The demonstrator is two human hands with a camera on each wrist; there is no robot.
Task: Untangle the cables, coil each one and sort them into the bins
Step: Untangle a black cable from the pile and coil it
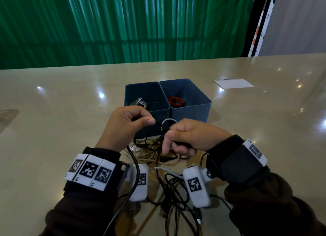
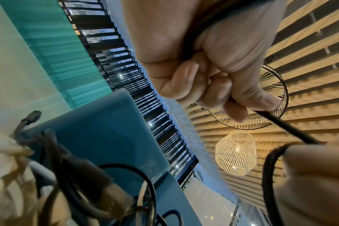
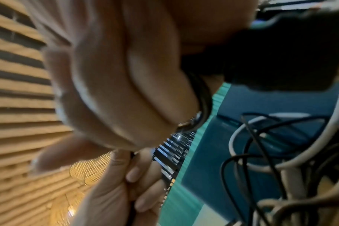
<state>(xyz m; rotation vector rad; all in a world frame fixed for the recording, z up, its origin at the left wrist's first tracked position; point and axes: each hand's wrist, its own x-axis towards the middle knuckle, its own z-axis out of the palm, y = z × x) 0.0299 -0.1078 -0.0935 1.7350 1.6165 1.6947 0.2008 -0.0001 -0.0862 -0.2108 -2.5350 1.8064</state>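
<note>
Both fists grip the thin black rubber cable [image 1: 159,125]: left hand [image 1: 126,124], right hand [image 1: 192,137]. Mid-untangle, I'd guess. Next, tease it out of the cable tangle [image 1: 153,147].

The head camera looks down and forward over both fists. Each wrist camera sits close beneath its own curled fingers [image 2: 213,85], facing upward past them; all three share the blue bins [image 1: 190,110] beyond the fingertips.

A black cable [image 1: 159,125] is raised taut above a tangle of black, white and beige cables [image 1: 155,149] on the surface. Behind stand two blue bins [image 1: 190,112] touching: whitish coil [image 1: 139,101] left, red coil [image 1: 176,101] right, apparently.
</note>
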